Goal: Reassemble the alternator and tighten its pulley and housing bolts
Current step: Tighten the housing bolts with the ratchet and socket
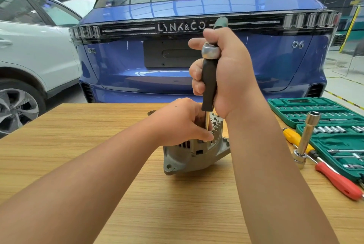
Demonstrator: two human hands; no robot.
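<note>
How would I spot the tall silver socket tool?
Look at the right end of the wooden table, beside the open green tool case. The socket tool stands upright there, shiny metal, while the red-handled screwdriver and yellow-handled one lie flat.

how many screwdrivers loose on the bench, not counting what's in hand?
2. Yellow-handled screwdriver lies beside the green socket case; red-handled screwdriver lies nearer, at the table's right edge. Others may sit hidden inside the case.

table point(82, 157) (wood-grain) | alternator point(189, 155) | socket case point(323, 113) | red-handled screwdriver point(338, 180) | yellow-handled screwdriver point(293, 137)
</note>
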